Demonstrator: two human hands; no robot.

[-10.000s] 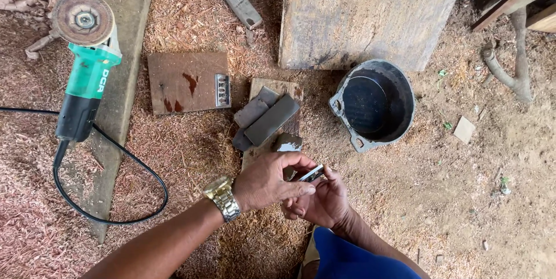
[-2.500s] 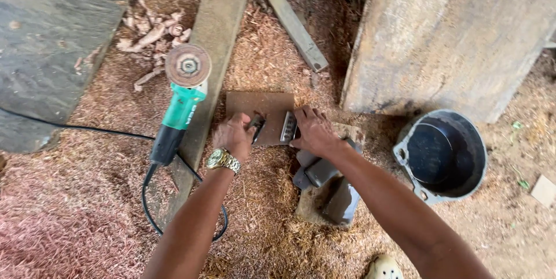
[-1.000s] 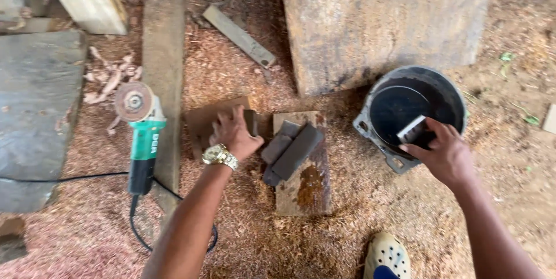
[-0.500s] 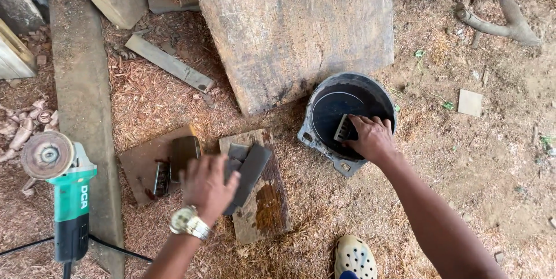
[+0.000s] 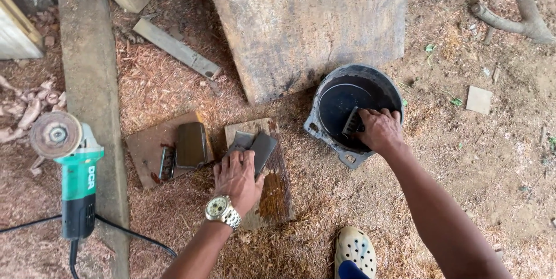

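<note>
- 2 hands of mine: my left hand, my right hand
- 1 round black plastic bucket
- 1 green angle grinder with a worn disc
- 2 grey rectangular sharpening stones
- 1 gold metal wristwatch
- 1 cream perforated clog

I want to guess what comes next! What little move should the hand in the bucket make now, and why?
Probably lift the right hand up out of the black bucket with the small dark piece it grips. That hand is already down inside the bucket, while the left hand rests on the grey stone on the board, as if steadying it.
</note>
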